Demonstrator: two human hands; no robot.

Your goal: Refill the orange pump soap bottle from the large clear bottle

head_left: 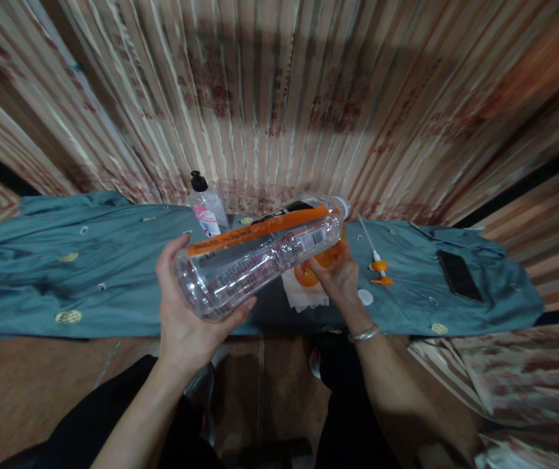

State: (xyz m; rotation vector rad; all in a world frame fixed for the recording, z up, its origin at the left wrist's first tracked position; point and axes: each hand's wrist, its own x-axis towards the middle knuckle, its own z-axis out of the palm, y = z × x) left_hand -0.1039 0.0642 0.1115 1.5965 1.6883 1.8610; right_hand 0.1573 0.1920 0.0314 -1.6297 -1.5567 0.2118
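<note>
My left hand is wrapped round the base of a large clear plastic bottle with an orange and black label. The bottle is tilted, its uncapped-looking neck pointing right and slightly up. Under the neck, my right hand grips an orange see-through container, which the bottle partly hides. A white tissue lies beneath that container. Right of my hand lie a pump dispenser top, orange with a long tube, and a round white cap. How much liquid is in the bottle I cannot tell.
A clear pump bottle with a black top stands at the back left. A black phone lies at the right on the blue-green cloth covering the narrow table. Striped curtains hang close behind.
</note>
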